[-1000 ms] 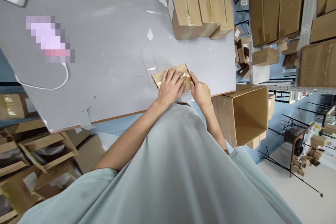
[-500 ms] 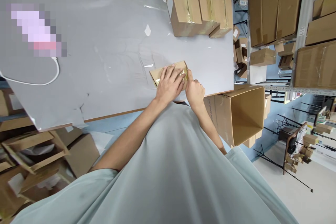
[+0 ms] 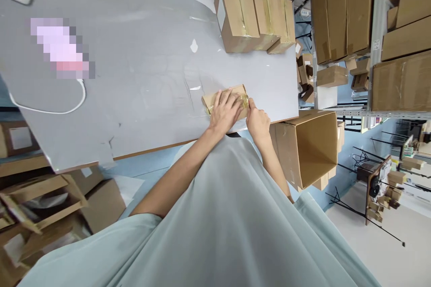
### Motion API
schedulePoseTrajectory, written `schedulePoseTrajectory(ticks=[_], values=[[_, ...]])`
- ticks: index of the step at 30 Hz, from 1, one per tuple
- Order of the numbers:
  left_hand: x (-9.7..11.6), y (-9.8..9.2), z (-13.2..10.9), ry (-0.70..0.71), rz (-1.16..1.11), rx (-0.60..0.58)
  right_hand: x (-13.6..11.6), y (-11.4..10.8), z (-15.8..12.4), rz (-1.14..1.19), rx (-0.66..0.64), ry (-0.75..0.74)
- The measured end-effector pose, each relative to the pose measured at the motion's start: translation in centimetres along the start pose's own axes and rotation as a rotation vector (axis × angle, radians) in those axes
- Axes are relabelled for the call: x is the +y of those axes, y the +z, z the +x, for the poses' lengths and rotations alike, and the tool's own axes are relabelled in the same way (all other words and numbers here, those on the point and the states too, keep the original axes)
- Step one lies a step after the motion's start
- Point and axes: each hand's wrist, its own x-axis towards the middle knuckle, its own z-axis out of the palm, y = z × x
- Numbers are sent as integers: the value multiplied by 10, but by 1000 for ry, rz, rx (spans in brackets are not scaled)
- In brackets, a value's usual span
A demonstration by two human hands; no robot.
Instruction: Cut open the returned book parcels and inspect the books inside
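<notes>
A small cardboard box [image 3: 213,98] with shiny tape across its top lies near the front edge of the grey table [image 3: 141,76]. My left hand [image 3: 226,113] lies flat on top of the box, fingers spread and pressing down. My right hand [image 3: 257,122] is curled at the box's right end, thumb and fingers pressed against the taped edge. Whether it holds anything I cannot make out.
Three taped cardboard boxes [image 3: 256,13] stand together at the table's far right. An open carton [image 3: 311,148] sits on its side below the table's right edge. Shelves with cartons [image 3: 370,22] rise at right. A white cable [image 3: 50,110] curls at left. Flattened cartons [image 3: 43,197] lie lower left.
A red thing seen at my right fingertips one second ago is gone from view. My right hand drew closer against the box end. My left hand stayed flat on the box.
</notes>
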Motion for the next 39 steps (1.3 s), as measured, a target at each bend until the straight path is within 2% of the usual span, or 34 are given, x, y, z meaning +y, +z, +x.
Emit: schedulePoseTrajectory(ticks=[6, 15, 23, 33, 39], values=[[-4, 4, 1, 25, -1, 7, -6, 0, -1, 5, 17, 27], [1, 4, -3, 62, -36, -13, -6, 3, -11, 6, 20, 78], [3, 3, -5, 77, -92, -23, -10, 8, -28, -35, -17, 163], [4, -3, 0, 55, -16, -37, 11, 14, -45, -20, -104, 138], [-2, -20, -12, 68, 30, -112, 32, -6, -52, 30, -179, -6]])
